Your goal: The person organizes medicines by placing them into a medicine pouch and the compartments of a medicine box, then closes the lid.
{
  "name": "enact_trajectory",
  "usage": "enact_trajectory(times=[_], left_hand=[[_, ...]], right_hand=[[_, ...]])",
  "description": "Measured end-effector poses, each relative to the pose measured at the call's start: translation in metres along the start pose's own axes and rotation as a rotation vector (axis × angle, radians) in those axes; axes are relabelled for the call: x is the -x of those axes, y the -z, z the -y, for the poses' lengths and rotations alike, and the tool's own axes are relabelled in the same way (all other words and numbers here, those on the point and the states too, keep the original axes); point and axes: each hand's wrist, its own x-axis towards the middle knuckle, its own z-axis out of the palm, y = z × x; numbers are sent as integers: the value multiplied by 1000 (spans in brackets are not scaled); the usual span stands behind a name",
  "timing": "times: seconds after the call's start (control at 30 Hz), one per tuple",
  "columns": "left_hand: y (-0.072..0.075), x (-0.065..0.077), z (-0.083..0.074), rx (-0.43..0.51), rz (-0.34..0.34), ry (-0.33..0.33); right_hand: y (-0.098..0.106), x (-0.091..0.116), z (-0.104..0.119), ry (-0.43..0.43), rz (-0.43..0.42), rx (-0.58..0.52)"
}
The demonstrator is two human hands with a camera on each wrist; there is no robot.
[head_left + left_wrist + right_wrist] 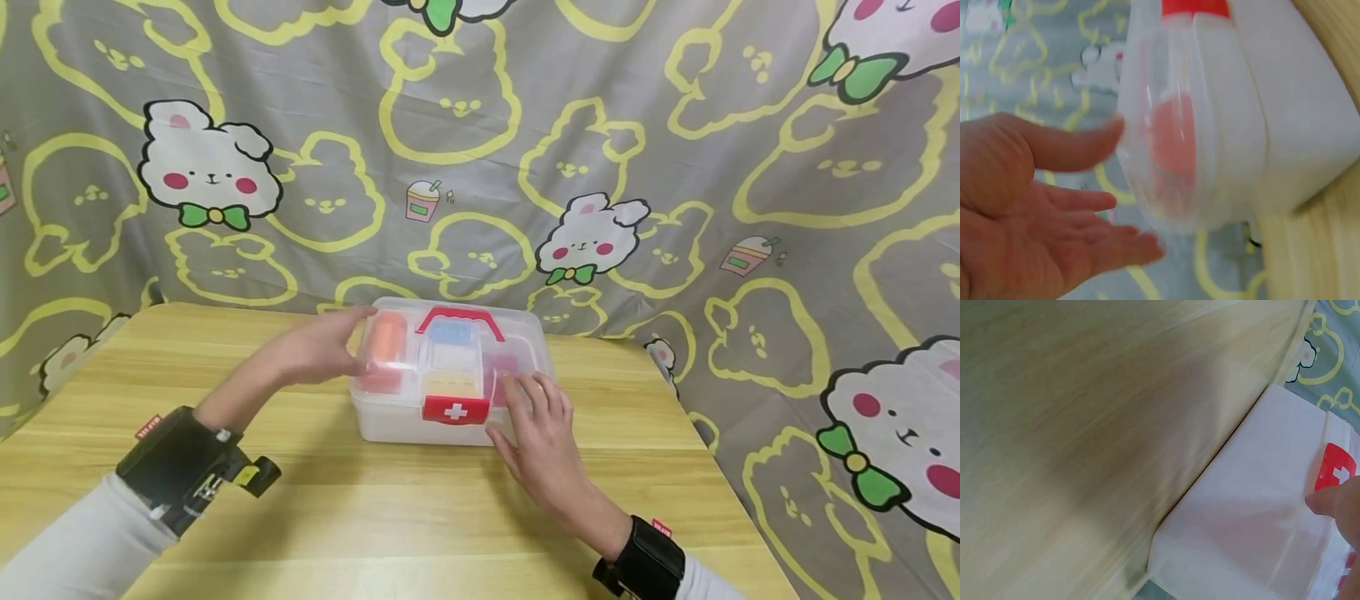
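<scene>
A first-aid box (390, 423) with a clear lid stands closed on the table, its red latch (455, 410) with a white cross facing me. On top lies a red carry handle (459, 312). Through the lid show an orange rounded item (387, 335), a blue item (452, 333) and a beige one. My left hand (322, 343) is at the box's left end, thumb and fingers spread around the lid's corner. Over the front right edge is my right hand (542, 433), fingers loosely bent on the lid. In the right wrist view its thumb (1329, 501) lies close beside the latch.
The wooden table (360, 533) extends in front of the box and to both sides. Right behind it hangs a grey curtain (465, 192) with rabbit prints, which also runs along the left and right sides of the table.
</scene>
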Motion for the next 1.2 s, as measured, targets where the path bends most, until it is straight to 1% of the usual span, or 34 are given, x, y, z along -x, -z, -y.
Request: enact_trajectory(times=[0.1,0.17,0.23,0.33,0.47,0.57,0.7,0.83,0.93,1.03,1.2], left_hand=[[-11,4,-16,-140,-102,-55],[-20,5,-23,-187,-145,-80],[-30,7,-26,-224,-176,-91],[-45,10,-23,-267,-223,-113],[-60,15,-14,-334,-314,-176],[-69,17,-8,-366,-377,-217],[-77,15,-3,-385,-434,-255],[-81,14,-1,-401,-459,-264],[-83,13,-1,-411,-455,-257],[-86,13,-2,-420,-445,-243],[-87,12,-3,-416,-443,-220]], right_hand=[[-2,0,0,2,-6,13],[-2,0,-1,1,-5,14],[-3,0,-1,3,-3,12],[-3,0,-1,10,-2,11],[-3,-2,-1,7,-6,8],[0,-5,-1,-17,4,-11],[6,-10,-1,-63,29,-41],[8,-14,-1,-81,51,-31],[9,-16,-2,-69,54,-25],[9,-17,-2,-58,54,-48],[9,-19,1,-80,71,-78]])
